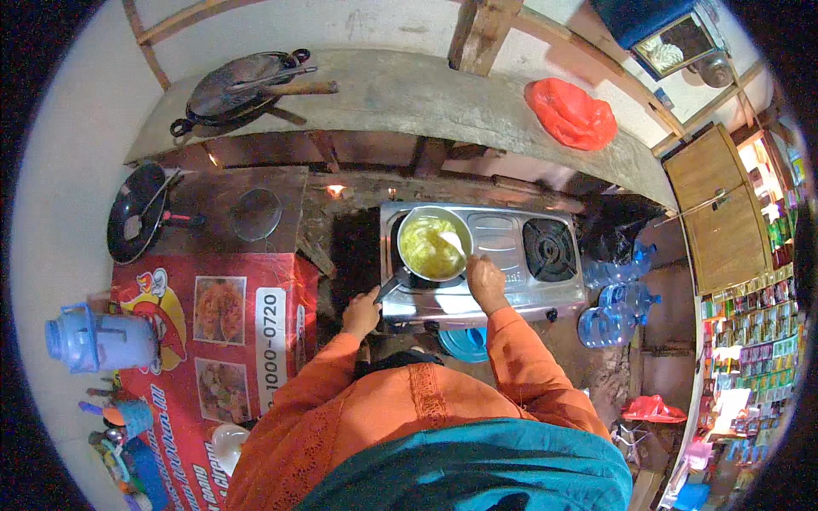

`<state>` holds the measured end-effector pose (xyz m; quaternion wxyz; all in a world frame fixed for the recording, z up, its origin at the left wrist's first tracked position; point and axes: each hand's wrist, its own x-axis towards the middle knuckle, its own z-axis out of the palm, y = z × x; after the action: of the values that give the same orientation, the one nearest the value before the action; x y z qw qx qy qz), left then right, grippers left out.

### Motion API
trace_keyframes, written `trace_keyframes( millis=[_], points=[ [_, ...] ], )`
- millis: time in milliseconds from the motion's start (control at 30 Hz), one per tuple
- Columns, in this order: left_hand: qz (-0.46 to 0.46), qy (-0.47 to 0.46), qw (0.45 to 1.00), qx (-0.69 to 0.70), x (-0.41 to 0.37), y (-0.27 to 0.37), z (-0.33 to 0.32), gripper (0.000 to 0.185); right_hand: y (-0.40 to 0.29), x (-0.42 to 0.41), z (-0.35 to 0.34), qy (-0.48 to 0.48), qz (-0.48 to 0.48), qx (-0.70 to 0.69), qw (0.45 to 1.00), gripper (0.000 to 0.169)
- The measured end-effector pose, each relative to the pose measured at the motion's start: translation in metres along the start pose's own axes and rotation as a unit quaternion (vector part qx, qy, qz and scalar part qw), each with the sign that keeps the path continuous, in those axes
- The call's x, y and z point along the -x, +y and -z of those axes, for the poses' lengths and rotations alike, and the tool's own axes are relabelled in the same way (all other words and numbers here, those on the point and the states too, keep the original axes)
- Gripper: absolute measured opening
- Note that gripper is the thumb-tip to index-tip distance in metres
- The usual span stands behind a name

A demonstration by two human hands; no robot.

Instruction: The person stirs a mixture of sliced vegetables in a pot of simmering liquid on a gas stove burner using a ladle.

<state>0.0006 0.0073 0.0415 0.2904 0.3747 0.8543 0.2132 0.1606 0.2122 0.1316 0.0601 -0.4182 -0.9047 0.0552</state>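
Observation:
A saucepan (406, 257) stands on the left burner of a two-burner gas stove (496, 300). Yellowish liquid with pale pieces (424, 241) fills much of it. My left hand (362, 313) is closed around the pan's dark handle (392, 286), which points toward me at lower left. My right hand (486, 282) grips a pale spoon (452, 241) whose bowl dips into the liquid near the pan's right side. Its grip end is hidden by my fingers. The right burner (549, 250) has nothing on it.
Left of the stove stands a table with a red printed cover (172, 396), bearing a frying pan (135, 214) and a water jug (102, 338). Behind runs a concrete ledge (409, 96) with a wok (236, 89) and a red plastic bag (571, 114). Large plastic bottles (607, 326) lie at right.

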Motion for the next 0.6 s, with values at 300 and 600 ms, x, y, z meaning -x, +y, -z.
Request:
trace_keyframes(
  millis=[300, 600],
  points=[
    [0.008, -0.035, 0.999, -0.034, 0.001, 0.01, 0.011, 0.045, 0.004, -0.029, -0.001, 0.039, 0.058, 0.033, 0.997, 0.013],
    [-0.011, -0.02, 1.0, -0.018, 0.002, 0.008, 0.01, 0.045, -0.013, 0.021, -0.013, 0.015, 0.031, 0.007, 0.999, 0.01]
  ],
)
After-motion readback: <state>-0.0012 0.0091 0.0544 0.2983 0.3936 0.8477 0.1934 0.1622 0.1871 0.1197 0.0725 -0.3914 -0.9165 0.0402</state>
